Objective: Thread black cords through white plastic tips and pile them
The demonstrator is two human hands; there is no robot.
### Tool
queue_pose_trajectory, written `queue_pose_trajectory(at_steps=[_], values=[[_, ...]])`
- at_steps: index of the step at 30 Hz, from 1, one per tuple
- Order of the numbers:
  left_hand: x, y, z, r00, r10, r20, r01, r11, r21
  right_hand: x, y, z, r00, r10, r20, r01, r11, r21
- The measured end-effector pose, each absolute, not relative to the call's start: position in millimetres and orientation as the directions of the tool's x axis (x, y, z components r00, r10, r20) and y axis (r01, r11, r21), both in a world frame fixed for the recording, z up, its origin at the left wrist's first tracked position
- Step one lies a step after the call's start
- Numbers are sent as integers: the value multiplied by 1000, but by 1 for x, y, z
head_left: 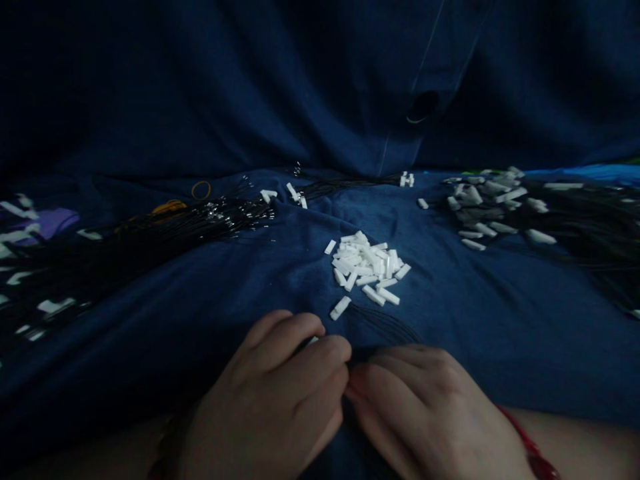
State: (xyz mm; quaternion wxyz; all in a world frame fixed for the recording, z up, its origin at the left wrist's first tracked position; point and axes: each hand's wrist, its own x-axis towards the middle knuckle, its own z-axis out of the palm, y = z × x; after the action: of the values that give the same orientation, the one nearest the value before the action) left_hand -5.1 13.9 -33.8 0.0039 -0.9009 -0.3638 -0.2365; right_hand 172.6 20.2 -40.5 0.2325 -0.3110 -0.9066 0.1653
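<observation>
My left hand (pixel 295 387) is closed, and a bit of a white plastic connector (pixel 313 341) shows between its fingers. Close against it, my right hand (pixel 425 400) is also closed, its fingertips pinched together; what they hold is hidden. Just beyond the hands lies a white connector housing (pixel 341 308), with thin black wires (pixel 387 321) running from it toward my right hand. Further off is a loose pile of small white connector housings (pixel 367 263) on the dark blue cloth (pixel 225 287).
On the left lies a thick bundle of black wires (pixel 135 257) with bare metal ends, beside a purple piece (pixel 56 223) and a rubber band (pixel 201 191). More wires with white connectors (pixel 487 193) lie at the right. A smaller wire bundle (pixel 350 181) stretches across the back.
</observation>
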Motion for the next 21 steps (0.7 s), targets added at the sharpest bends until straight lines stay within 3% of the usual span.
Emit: queue_pose_trajectory(at_steps=[4, 8, 13, 21], values=[[-5, 17, -28, 627, 684, 373, 655, -722, 223, 175, 21, -40, -686, 653, 322, 492, 742, -455], [-6, 23, -20, 603, 749, 274, 602, -653, 459, 176, 23, -37, -662, 666, 344, 462, 724, -512], [-6, 28, -15, 635, 758, 153, 476, -540, 694, 177, 29, -30, -728, 596, 339, 276, 707, -651], [-5, 30, -14, 674, 729, 115, 393, -486, 781, 182, 32, -29, -770, 526, 360, 183, 723, -666]])
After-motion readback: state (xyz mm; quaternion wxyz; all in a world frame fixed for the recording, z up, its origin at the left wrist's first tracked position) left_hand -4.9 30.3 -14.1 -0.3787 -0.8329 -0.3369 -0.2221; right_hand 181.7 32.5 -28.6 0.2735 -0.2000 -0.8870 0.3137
